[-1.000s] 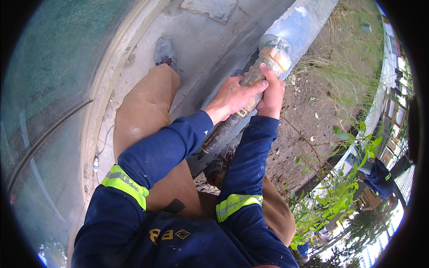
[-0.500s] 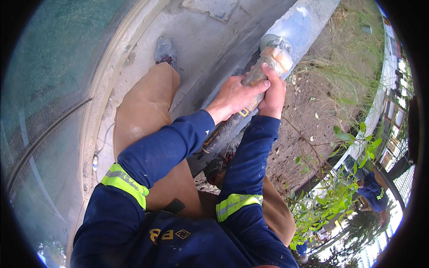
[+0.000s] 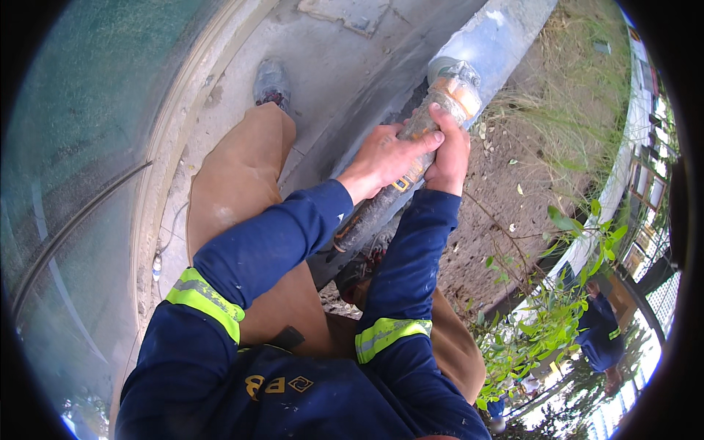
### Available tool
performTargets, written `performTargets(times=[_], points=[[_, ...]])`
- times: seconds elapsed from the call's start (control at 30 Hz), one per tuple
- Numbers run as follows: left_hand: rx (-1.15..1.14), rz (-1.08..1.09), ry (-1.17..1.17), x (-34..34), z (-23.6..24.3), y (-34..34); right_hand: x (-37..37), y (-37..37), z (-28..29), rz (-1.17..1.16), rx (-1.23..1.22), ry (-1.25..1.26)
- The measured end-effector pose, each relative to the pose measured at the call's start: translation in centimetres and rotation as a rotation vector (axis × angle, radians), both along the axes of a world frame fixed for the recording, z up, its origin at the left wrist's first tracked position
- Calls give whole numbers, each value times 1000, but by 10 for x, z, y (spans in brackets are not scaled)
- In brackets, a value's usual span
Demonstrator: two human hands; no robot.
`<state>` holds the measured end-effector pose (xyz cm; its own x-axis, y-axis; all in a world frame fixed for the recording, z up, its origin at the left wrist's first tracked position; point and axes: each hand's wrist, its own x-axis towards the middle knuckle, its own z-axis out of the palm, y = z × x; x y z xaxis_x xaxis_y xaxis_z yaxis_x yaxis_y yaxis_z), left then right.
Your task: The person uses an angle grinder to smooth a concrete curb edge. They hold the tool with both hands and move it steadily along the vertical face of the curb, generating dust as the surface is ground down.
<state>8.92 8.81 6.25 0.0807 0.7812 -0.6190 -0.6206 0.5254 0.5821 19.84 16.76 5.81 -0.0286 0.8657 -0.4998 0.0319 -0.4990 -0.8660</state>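
Soil (image 3: 506,191) spreads right of centre, beside a grey ledge (image 3: 506,33) slanting down from the upper edge. Above centre, a dusty grinder (image 3: 420,126) slants too — left hand (image 3: 385,158) and right hand (image 3: 449,158) both grasping its body — its pale disc (image 3: 440,67) against the ledge.

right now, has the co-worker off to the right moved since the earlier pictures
Yes: judged against the leafy plant, the co-worker has shifted left and down in the picture.
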Motion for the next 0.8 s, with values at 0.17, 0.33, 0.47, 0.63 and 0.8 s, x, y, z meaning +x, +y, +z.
performTargets(times=[0.17,0.33,0.47,0.63,0.8], points=[[-6,-48,36,0,-2,0,4,0,0,15,-31,39],[17,5,5,3,-5,0,2,1,-2,10,-5,-1],[18,-18,9,1,-5,0,-1,-2,4,-1,-10,-5],[56,-74,103,7,-7,1,4,-9,16,-33,-19,60],[69,-59,74,7,-7,-1,10,-8,6,-47,7,41]])
